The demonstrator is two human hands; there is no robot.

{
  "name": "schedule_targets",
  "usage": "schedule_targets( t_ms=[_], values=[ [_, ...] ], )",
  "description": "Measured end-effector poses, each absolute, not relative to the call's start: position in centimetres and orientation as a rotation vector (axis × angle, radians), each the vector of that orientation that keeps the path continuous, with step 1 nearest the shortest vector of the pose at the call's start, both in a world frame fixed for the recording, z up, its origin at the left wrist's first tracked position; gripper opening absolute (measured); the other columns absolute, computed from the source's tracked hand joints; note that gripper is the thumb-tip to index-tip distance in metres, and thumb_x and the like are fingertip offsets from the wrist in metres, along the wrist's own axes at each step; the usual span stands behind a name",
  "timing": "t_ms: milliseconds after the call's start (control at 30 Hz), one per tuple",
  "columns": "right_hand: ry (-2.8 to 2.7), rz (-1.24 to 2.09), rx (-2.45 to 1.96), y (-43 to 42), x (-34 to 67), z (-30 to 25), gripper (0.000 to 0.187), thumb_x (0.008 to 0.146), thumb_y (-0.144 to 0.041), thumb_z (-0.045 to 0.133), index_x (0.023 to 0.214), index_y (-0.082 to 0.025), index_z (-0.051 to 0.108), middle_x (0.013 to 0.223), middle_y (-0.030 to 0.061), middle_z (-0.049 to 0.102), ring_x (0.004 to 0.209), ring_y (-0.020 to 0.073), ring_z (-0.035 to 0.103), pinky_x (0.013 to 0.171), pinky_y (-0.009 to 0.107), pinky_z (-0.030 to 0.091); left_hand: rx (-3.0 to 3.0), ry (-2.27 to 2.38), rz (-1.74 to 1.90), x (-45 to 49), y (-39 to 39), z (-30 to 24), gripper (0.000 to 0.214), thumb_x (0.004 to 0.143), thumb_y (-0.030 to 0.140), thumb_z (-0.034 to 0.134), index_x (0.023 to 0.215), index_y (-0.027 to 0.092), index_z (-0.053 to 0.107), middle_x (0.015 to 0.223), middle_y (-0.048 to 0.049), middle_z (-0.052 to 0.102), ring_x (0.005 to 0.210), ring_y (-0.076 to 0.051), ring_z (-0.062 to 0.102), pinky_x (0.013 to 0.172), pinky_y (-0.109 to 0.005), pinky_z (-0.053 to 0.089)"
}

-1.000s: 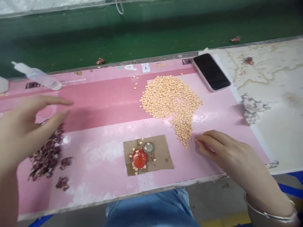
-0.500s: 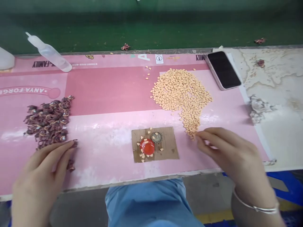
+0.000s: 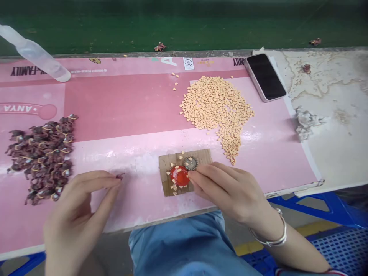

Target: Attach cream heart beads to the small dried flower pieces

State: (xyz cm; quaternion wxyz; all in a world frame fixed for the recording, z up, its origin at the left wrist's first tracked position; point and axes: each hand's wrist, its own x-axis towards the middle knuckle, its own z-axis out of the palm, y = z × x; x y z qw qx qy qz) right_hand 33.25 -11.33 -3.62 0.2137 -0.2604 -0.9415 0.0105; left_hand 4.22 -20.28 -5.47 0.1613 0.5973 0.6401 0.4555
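Observation:
My left hand (image 3: 82,207) pinches a small dark purple-brown figure (image 3: 119,176) between thumb and fingertips, above the pink mat. Left of it lies a heap of similar little figures (image 3: 46,149), some with light tan bands. My right hand (image 3: 230,189) is closed in a pinch at the right edge of a shallow red dish (image 3: 181,177); a tiny tan piece (image 3: 188,174) shows at its fingertips. The dish and a grey crimped bottle cap (image 3: 190,163) rest on a brown board (image 3: 167,189), with several tan pieces scattered around.
A spread of tiny tan heart-shaped pieces (image 3: 215,103) covers the mat's right middle. A phone (image 3: 266,78) lies at the back right, near a crumpled white lump (image 3: 307,122). At the back left is a translucent squeeze bottle (image 3: 43,59). The table's front edge runs just before me.
My left hand has moved right, away from the heap, carrying one figure. My right hand has gone left from the tan pieces to the red dish. The view has shifted slightly.

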Motion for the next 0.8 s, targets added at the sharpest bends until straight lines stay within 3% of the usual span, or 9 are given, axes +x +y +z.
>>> schedule_targets(
  t_ms=[133, 200, 367, 467, 667, 800],
  values=[
    [-2.639, 0.016, -0.718, -11.4, 33.3, -3.2, 0.024, 0.111, -0.006, 0.054, 0.097, -0.01, 0.074, 0.084, 0.0052, 0.072, 0.07, 0.0133, 0.062, 0.057, 0.027, 0.049, 1.409, 1.718, 1.503, 7.1, -20.4, -5.0, 0.021, 0.082, 0.004, 0.08, 0.081, 0.025, 0.076, 0.094, 0.0036, 0.073, 0.09, -0.008, 0.072, 0.085, -0.011, 0.061],
    [-2.663, 0.031, -0.721, -11.4, 33.3, -3.0, 0.026, 0.11, -0.006, 0.053, 0.095, -0.012, 0.074, 0.085, 0.0053, 0.071, 0.07, 0.0135, 0.06, 0.056, 0.027, 0.048, 1.294, 1.637, 1.509, 8.1, -20.5, -4.8, 0.021, 0.084, 0.005, 0.079, 0.078, 0.025, 0.075, 0.092, 0.003, 0.072, 0.087, -0.009, 0.073, 0.083, -0.012, 0.064],
    [-2.7, 0.055, -0.73, -11.2, 33.4, -2.7, 0.029, 0.111, -0.007, 0.053, 0.092, -0.014, 0.073, 0.083, 0.0042, 0.069, 0.07, 0.0138, 0.06, 0.058, 0.026, 0.047, 1.095, 1.484, 1.454, 9.4, -20.8, -4.9, 0.016, 0.095, 0.019, 0.08, 0.082, 0.028, 0.079, 0.092, 0.0015, 0.073, 0.084, -0.01, 0.073, 0.077, -0.014, 0.067],
    [-2.694, 0.071, -0.74, -11.2, 33.4, -2.8, 0.028, 0.111, -0.008, 0.052, 0.094, -0.014, 0.074, 0.083, 0.0048, 0.072, 0.069, 0.0141, 0.062, 0.056, 0.027, 0.049, 0.982, 1.405, 1.477, 10.0, -20.8, -5.2, 0.013, 0.094, 0.027, 0.085, 0.083, 0.029, 0.078, 0.09, 0.0015, 0.074, 0.085, -0.01, 0.073, 0.077, -0.012, 0.065],
    [-2.319, 0.408, -0.88, -11.7, 32.6, -2.6, 0.02, 0.106, -0.009, 0.06, 0.096, -0.021, 0.073, 0.086, 0.0015, 0.077, 0.072, 0.0112, 0.071, 0.069, 0.02, 0.061, 0.665, 1.168, 1.454, 11.7, -20.7, -5.3, 0.021, 0.089, 0.028, 0.091, 0.08, 0.026, 0.072, 0.083, 0.0025, 0.07, 0.077, -0.007, 0.07, 0.072, -0.01, 0.062],
    [-2.198, 0.61, -0.919, -12.0, 32.0, -2.4, 0.019, 0.103, -0.009, 0.063, 0.095, -0.022, 0.074, 0.085, 0.0013, 0.078, 0.067, 0.0111, 0.072, 0.063, 0.02, 0.062, 0.44, 1.058, 1.347, 12.3, -20.7, -5.0, 0.026, 0.088, 0.031, 0.092, 0.079, 0.024, 0.069, 0.086, 0.0006, 0.067, 0.081, -0.009, 0.068, 0.07, -0.011, 0.058]
  ],
)
